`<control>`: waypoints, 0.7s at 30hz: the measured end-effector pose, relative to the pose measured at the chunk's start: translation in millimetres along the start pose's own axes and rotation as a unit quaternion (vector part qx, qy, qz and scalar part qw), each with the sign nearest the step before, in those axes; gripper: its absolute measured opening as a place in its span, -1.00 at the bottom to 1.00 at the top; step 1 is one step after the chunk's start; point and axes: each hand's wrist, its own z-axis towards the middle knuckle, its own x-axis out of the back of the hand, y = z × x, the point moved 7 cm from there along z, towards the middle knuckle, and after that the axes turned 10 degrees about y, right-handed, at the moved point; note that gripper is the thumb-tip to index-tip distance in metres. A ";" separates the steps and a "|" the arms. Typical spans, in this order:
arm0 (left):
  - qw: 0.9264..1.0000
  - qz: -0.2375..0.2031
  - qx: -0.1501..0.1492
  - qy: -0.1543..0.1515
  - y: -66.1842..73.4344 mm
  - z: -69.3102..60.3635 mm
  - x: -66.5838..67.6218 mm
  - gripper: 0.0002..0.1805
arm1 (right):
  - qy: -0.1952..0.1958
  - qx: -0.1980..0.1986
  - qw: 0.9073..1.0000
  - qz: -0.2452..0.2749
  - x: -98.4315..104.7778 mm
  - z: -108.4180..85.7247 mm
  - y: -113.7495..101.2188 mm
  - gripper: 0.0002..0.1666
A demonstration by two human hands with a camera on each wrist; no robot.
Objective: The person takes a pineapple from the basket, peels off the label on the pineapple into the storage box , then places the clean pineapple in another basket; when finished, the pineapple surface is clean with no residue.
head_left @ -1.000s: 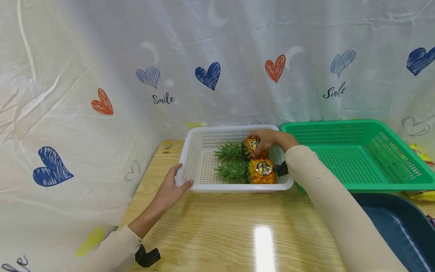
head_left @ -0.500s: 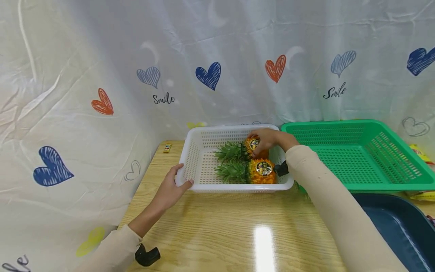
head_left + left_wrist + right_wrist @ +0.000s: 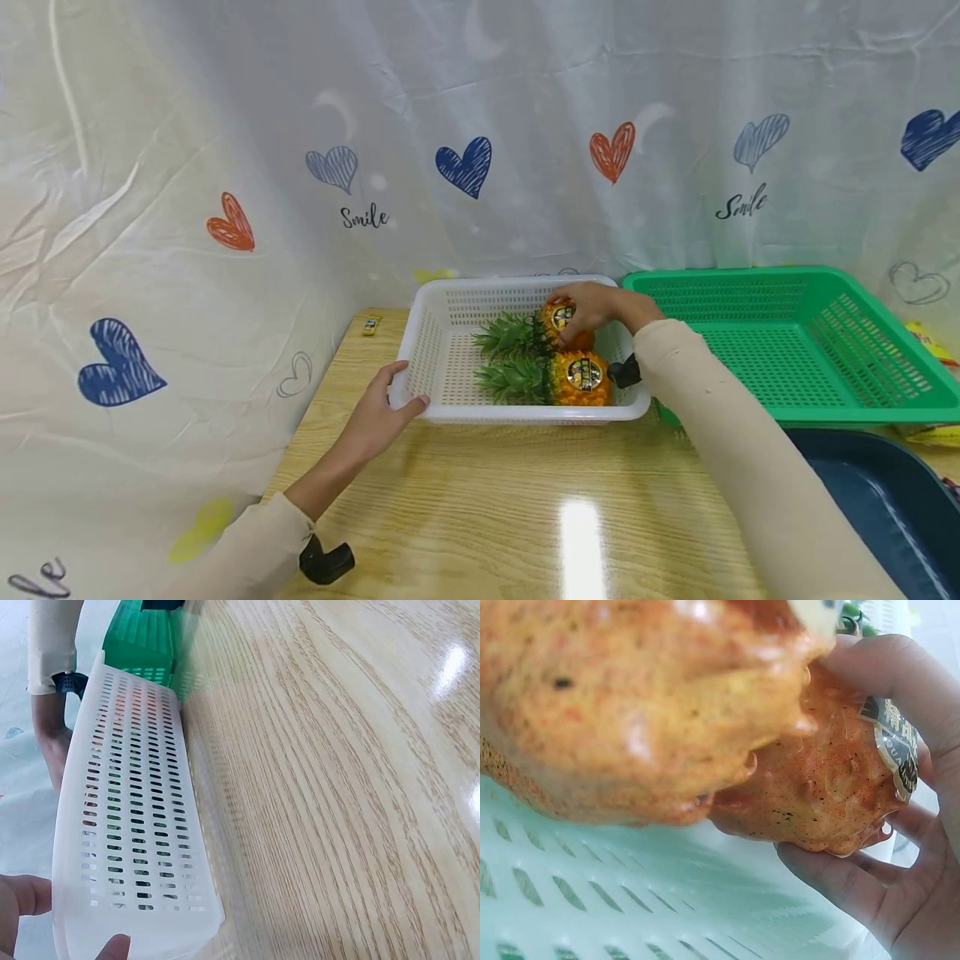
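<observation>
Two small orange pineapples with green leafy crowns lie side by side in a white perforated plastic basket (image 3: pixel 517 412), crowns pointing left. Each has a round black-and-gold label. My right hand (image 3: pixel 588 308) grips the far pineapple (image 3: pixel 558 315) from above, hiding part of its body. In the right wrist view, the fingers and thumb wrap round that pineapple (image 3: pixel 810 784), while the near pineapple (image 3: pixel 622 705) looms in front. My left hand (image 3: pixel 377 421) holds the basket's front left corner, thumb on the front rim. The left wrist view has the basket's slotted front wall (image 3: pixel 139 802).
A green plastic basket (image 3: pixel 787 412) stands directly right of the white one. In front of it is a dark blue tub (image 3: pixel 862 467). A tiny yellow packet (image 3: pixel 371 326) lies at the back left of the wooden table (image 3: pixel 480 500). Behind hangs a heart-printed curtain (image 3: pixel 525 208).
The head view has shifted very slightly. Both hands and the pineapples keep the same positions.
</observation>
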 end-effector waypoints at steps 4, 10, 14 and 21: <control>1.000 -0.002 -0.001 0.000 -0.2 0.8 -0.1 -0.19 | -0.001 -0.001 1.000 0.001 0.9 0.8 0.6 -0.08; 1.000 0.002 -0.001 0.000 -2.1 2.0 -0.5 -0.20 | 0.002 0.004 1.000 0.002 3.1 1.0 -1.6 -0.11; 1.000 0.005 -0.001 0.004 -2.5 2.5 -0.5 -0.20 | 0.004 0.007 1.000 0.004 3.8 1.2 -1.9 -0.13; 1.000 0.006 0.002 0.005 -2.0 2.7 -0.3 -0.20 | 0.011 0.012 1.000 0.007 6.6 0.6 -2.8 -0.13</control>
